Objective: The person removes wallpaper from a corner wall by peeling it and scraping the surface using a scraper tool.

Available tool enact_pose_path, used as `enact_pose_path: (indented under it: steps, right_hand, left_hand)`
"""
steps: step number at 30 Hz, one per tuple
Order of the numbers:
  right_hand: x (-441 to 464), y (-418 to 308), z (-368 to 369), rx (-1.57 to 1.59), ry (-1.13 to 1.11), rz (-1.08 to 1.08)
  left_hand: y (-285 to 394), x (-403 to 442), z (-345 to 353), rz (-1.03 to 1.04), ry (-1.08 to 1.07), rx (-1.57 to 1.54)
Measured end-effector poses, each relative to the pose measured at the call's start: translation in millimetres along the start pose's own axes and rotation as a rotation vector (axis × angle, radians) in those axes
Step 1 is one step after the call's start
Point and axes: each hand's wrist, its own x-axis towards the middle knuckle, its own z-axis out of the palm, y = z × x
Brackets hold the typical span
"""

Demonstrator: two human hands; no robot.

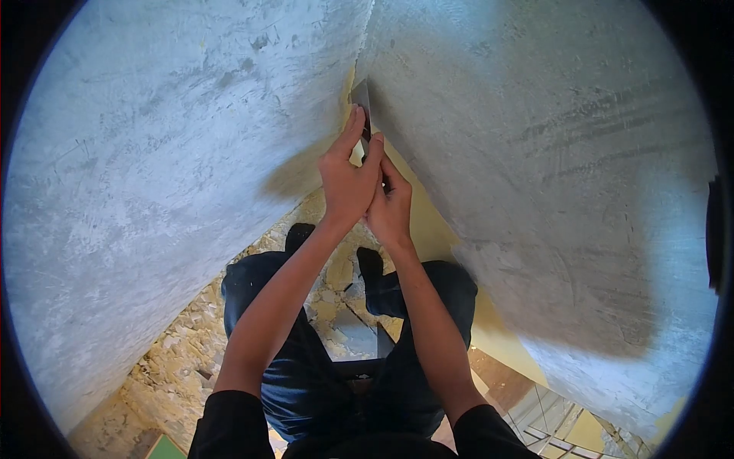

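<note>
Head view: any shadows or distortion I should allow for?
Head view: soft shadow on the left wall beside the left hand. Head view: broad shadow across the right wall, bluish light at its outer edge. Head view: black curved borders, suggesting a wide-angle lens.

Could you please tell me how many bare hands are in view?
2. The left hand is raised, its fingers at the flat-bladed tool; the right hand is close beside it, slightly lower. No other hands show.
</note>
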Motion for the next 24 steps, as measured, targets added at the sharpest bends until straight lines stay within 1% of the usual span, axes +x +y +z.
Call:
enact_pose_path:
  steps: [4, 6, 10, 13, 16, 18, 22, 24]
  right_hand:
    - [1.4, 7.9, 0.3, -0.047, 0.023, -0.022]
    - [3.0, 10.5, 1.3, -0.080, 0.031, -0.085]
    - [3.4, 6.9, 0.3, -0.111, 0.028, -0.090]
    - [3.6, 9.3, -0.6, -0.050, 0.007, -0.032]
    - [4.0, 16.7, -0.8, -0.071, -0.016, -0.038]
    - [3.6, 21.9, 1.7, -0.092, 0.022, -0.104]
    - [3.2, 34.3, 7.5, -0.059, 0.058, -0.134]
    - [4.7, 37.8, 10.2, -0.034, 0.089, -0.118]
  left_hand:
    - [-1.6, 0.5, 2.1, 0.012, 0.016, 0.016]
    - [-1.7, 1.3, 1.7, 0.014, 0.019, -0.004]
    - [4.8, 3.1, 1.9, -0.044, 0.012, -0.031]
    - [4.2, 2.0, 2.3, -0.049, 0.010, -0.016]
    - [0.6, 2.1, 3.3, 0.007, 0.013, 0.023]
    - [1.5, 2.5, 1.2, 0.038, -0.029, 0.107]
    - [-8.9, 2.5, -0.1, 0.104, -0.049, 0.129]
    - [-12.7, 3.6, -2.1, 0.188, -0.080, 0.160]
